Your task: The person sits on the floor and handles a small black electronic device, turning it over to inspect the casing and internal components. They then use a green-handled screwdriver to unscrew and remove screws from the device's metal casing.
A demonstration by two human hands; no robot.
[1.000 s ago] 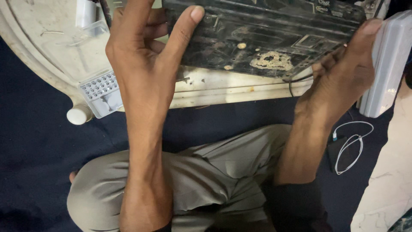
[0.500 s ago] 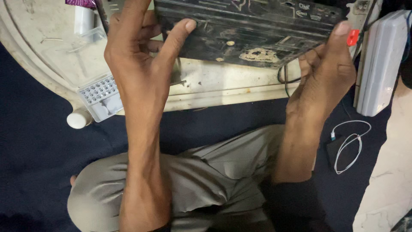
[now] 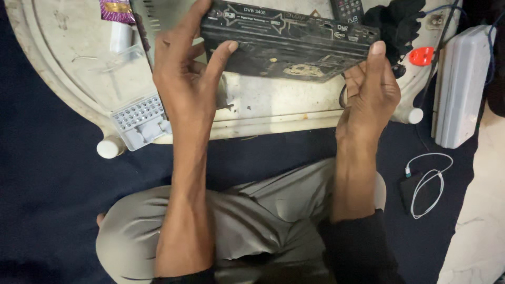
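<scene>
A flat black electronics box [image 3: 286, 44], dusty and scratched, is tilted up on its edge over a low white table [image 3: 273, 113]. My left hand [image 3: 184, 79] grips its left end, thumb on the underside. My right hand [image 3: 371, 87] holds the right end, with the thumb pressed up against the front edge. The box's front panel faces up toward me. My bent legs in grey trousers [image 3: 263, 210] are below the table.
A small grey keypad part [image 3: 139, 121] lies at the table's front left edge. A black remote [image 3: 347, 8] and black cloth [image 3: 397, 21] lie behind the box. A white rectangular unit [image 3: 463, 84] stands to the right; a white cable [image 3: 428, 184] lies on the dark floor.
Both hands have tipped the box up and away, so its front panel now shows instead of its flat underside. The view has shifted down a little.
</scene>
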